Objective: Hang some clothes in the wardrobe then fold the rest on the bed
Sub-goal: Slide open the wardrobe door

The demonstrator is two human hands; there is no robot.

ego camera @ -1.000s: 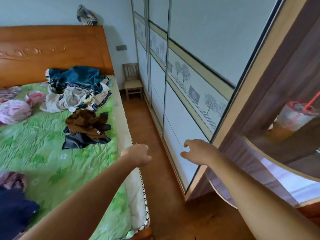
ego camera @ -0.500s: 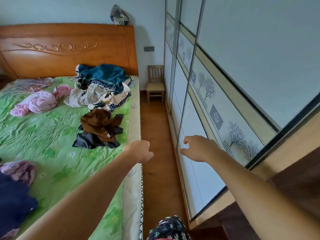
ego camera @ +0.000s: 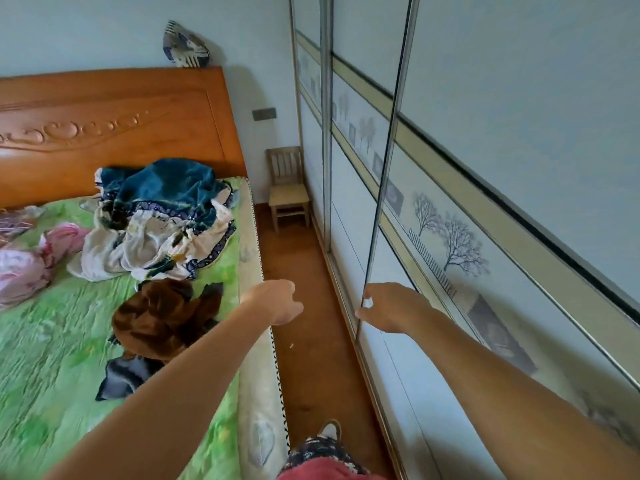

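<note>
Lying loose on the bed (ego camera: 52, 341), none of it folded, are these clothes:
- a teal and cream heap (ego camera: 162, 209), nearest the headboard (ego camera: 104, 126)
- a brown garment (ego camera: 162, 320), close to the bed's wardrobe-side edge and partly over a dark grey garment (ego camera: 128, 374)
- a pink bundle (ego camera: 24, 268), towards the bed's far side

The bed cover is green and rumpled.

Wardrobe (ego camera: 519, 98): stands along the wall on the person's right, across a strip of brown floor (ego camera: 304, 306) from the bed. The panels are pale, with a band of printed bare trees.

Right hand (ego camera: 391, 306): the arm is stretched forward, nearly straight. The thumb sits low and the fingers above it. They curl onto the upright metal edge of a sliding door (ego camera: 398, 393) and grip it.

Left hand (ego camera: 273, 301): the arm is stretched forward and slants over the mattress border, with the hand above the bed's edge. The back of the hand is uppermost and the fingers are turned under, out of sight. Nothing shows in it. I cannot tell whether it is clenched or merely slack.

Surroundings:
- a small wooden chair (ego camera: 287, 192) at the far end of the floor strip, just beside the wardrobe
- a grey wall plate (ego camera: 264, 114) between headboard and wardrobe
- a patterned object (ego camera: 185, 45) resting on top of the headboard
- the person's patterned trouser leg (ego camera: 318, 448) and a shoe (ego camera: 330, 429) on the floor
</note>
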